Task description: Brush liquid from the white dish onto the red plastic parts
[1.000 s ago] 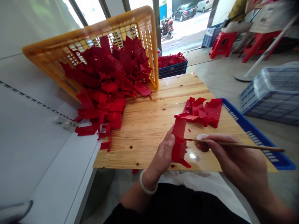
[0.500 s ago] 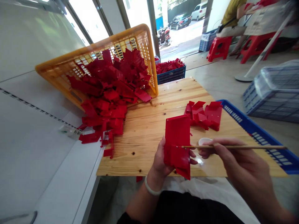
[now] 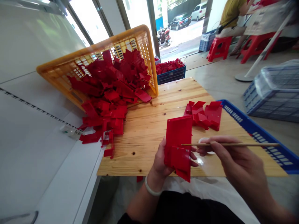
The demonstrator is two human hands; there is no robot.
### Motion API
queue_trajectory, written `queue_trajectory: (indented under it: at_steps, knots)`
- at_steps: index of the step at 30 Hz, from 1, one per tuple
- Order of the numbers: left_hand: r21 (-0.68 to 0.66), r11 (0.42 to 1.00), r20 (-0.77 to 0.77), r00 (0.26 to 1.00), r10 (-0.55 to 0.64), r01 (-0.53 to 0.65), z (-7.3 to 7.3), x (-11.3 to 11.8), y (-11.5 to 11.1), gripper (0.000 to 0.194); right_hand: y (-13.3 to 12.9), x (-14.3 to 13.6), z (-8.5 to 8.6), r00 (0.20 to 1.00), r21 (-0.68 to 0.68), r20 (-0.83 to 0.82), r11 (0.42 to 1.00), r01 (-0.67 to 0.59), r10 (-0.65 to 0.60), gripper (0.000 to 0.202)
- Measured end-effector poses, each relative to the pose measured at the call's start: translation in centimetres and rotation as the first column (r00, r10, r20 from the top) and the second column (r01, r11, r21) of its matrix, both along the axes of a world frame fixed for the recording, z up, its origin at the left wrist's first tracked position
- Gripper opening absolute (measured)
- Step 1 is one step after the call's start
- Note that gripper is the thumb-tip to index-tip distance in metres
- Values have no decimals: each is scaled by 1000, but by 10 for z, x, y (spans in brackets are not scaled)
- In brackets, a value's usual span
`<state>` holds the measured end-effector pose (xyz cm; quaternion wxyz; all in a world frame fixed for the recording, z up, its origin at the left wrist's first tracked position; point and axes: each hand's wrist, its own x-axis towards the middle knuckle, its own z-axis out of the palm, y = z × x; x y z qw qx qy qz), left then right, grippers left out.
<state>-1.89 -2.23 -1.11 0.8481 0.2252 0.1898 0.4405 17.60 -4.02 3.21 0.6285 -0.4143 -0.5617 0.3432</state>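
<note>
My left hand (image 3: pixel 161 158) is wrapped round a folded red piece (image 3: pixel 178 133) and holds it upright above the table's front edge, fingertips showing past its right side. Between the thumb and fingers of my right hand (image 3: pixel 233 155) is a thin wooden stick (image 3: pixel 247 144), lying nearly level. Its tip is over the red piece, just above the small folded flap with shiny dots. A small white round dish (image 3: pixel 204 140) is partly hidden behind my right fingers. Several red pieces (image 3: pixel 213 115) lie on the table behind it.
A tilted yellow basket (image 3: pixel 93 46) spills a heap of red pieces (image 3: pixel 116 90) onto the left of the wooden table (image 3: pixel 140 124). A blue basket (image 3: pixel 243 121) borders the right edge. Farther back are a blue crate of red pieces (image 3: pixel 171 74) and a seated person (image 3: pixel 231 15).
The red piece in my left hand has shifted slightly right. My right hand has moved a little left with the stick, and its tip is slightly higher on the piece.
</note>
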Motion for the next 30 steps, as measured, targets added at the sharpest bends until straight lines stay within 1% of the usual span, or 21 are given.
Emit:
queue_trajectory:
  at_steps: [3, 8, 14, 17, 19, 21, 22, 24, 25, 26, 28, 30]
  knots:
    - [7, 1000, 5, 1000, 7, -7, 0, -1, 0, 83, 1, 1, -1, 1000, 9, -15, 1000, -7, 7, 8]
    - [9, 999, -28, 999, -35, 36, -3, -5, 2, 89, 2, 2, -1, 999, 27, 49, 999, -19, 18, 9]
    - [-7, 1000, -19, 999, 29, -29, -3, 0, 1, 81, 7, 3, -14, 1000, -3, -8, 1000, -13, 13, 11]
    - [25, 1000, -49, 999, 6, -5, -8, 1, 3, 81, 12, 6, -18, 1000, 0, -12, 1000, -18, 18, 16]
    - [37, 999, -111, 994, -7, 12, -11, 3, 11, 81, 14, 12, -21, 999, -11, -23, 1000, 22, -22, 19]
    - [47, 999, -243, 970, 16, -4, -12, 8, 30, 78, 16, 21, -26, 994, -23, -55, 995, 98, -99, 22]
    - [65, 997, -333, 941, 54, -34, -10, 13, 43, 74, 17, 27, -29, 987, -33, -74, 990, 139, -141, 23]
    - [143, 984, -492, 855, 164, -107, -4, 28, 76, 62, 16, 38, -34, 973, -63, -111, 978, 197, -203, 28]
    - [190, 973, -544, 810, 216, -132, 0, 39, 95, 54, 15, 43, -36, 967, -86, -127, 973, 213, -222, 30]
    - [226, 964, -564, 787, 248, -142, 4, 50, 116, 45, 13, 48, -37, 961, -110, -137, 968, 226, -240, 31]
    - [255, 962, -618, 748, 241, -99, 10, 73, 155, 35, 7, 56, -39, 953, -152, -124, 954, 258, -277, 32]
    - [260, 965, -700, 685, 202, -19, 13, 92, 187, 32, -2, 64, -39, 942, -178, -75, 934, 311, -328, 32]
